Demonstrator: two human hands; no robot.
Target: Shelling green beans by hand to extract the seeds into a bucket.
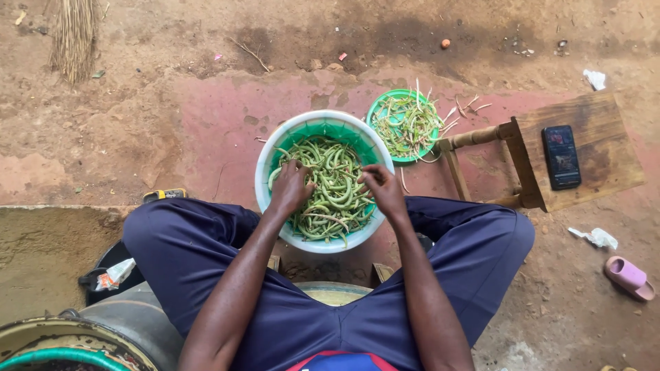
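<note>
Head view, looking straight down at a seated person in dark blue trousers on packed reddish earth. At far left, a straw broom (73, 34) lies near the top edge, and a dark rimmed basin (65, 342) sits at the bottom corner beside a grey metal pot (134, 317). Left of centre, the left hand (290, 187) rests palm down on the green beans (330, 189), its fingers curled together into the pile; whether they pinch a single pod cannot be told. The beans fill a round bowl (265, 172) with a white rim and green inside, set on the ground between the knees. The right hand (382, 187) hovers over the bowl's right side, fingertips drawn together on a pod. Just beyond the bowl, up and to the right, a smaller green plate (375, 110) holds bean trimmings (409, 124), some spilled onto the earth. Farther right stands a wooden stool (584, 148) with a black phone (561, 156) lying on its seat. At far right, a pink sandal (628, 277) lies near crumpled white paper (595, 238).
</note>
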